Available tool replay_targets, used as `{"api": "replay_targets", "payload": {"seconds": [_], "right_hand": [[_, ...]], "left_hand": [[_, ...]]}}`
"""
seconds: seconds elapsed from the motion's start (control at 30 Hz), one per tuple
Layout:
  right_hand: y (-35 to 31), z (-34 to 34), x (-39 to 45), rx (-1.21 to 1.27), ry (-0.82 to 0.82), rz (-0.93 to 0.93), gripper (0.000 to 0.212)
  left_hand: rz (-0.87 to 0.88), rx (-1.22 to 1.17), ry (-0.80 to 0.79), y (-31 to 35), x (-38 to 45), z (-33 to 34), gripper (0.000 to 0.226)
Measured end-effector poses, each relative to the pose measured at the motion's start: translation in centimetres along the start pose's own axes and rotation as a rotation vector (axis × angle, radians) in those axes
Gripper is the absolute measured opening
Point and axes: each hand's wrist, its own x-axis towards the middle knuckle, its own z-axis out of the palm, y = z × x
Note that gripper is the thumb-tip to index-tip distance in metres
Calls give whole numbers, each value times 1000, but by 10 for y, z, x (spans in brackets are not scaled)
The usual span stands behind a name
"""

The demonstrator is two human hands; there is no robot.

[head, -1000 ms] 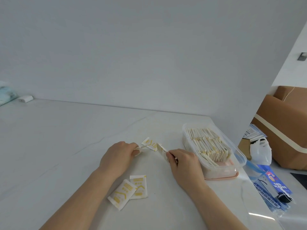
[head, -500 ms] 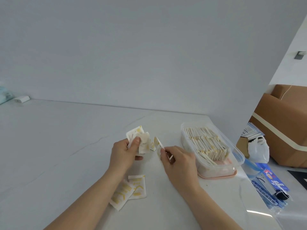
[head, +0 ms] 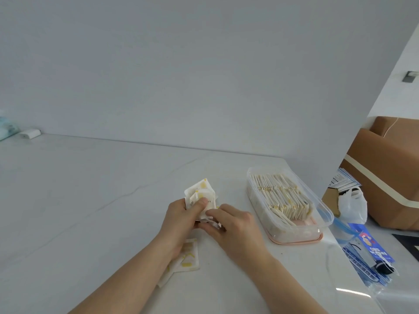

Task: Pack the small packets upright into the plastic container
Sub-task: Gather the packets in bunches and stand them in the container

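Both hands [head: 210, 219] clutch packet stack [head: 200, 196], upright | container [head: 326, 209] rows upright

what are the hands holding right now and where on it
A small bunch of packets, held by its lower end: left hand with thumb across the front, right hand closing on the lower right edge.

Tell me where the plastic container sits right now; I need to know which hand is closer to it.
In the head view, the plastic container sits on the white table right of centre, just beyond the right hand, by the table's right edge.
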Motion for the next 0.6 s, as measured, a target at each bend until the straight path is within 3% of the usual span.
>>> {"api": "replay_targets", "payload": {"seconds": [0.2, 0.3, 0.4, 0.5, 0.6], "right_hand": [[-7, -12, 6, 292, 152, 297, 10], [-16, -19, 14, 549, 222, 651, 6], [-20, -16, 18, 847, 301, 950, 5], [-19, -11, 16, 837, 286, 975, 5], [-14, -8, 11, 552, 250, 886, 10]], "left_hand": [[-38, -213, 29, 1, 12, -9, 27], [-51, -290, 29, 4, 12, -11, 27], [-61, -197, -58, 4, 4, -2, 31], [-66, -150, -154, 0, -4, 10, 42], [-65, -155, -221, -1, -6, 13, 42]]}}
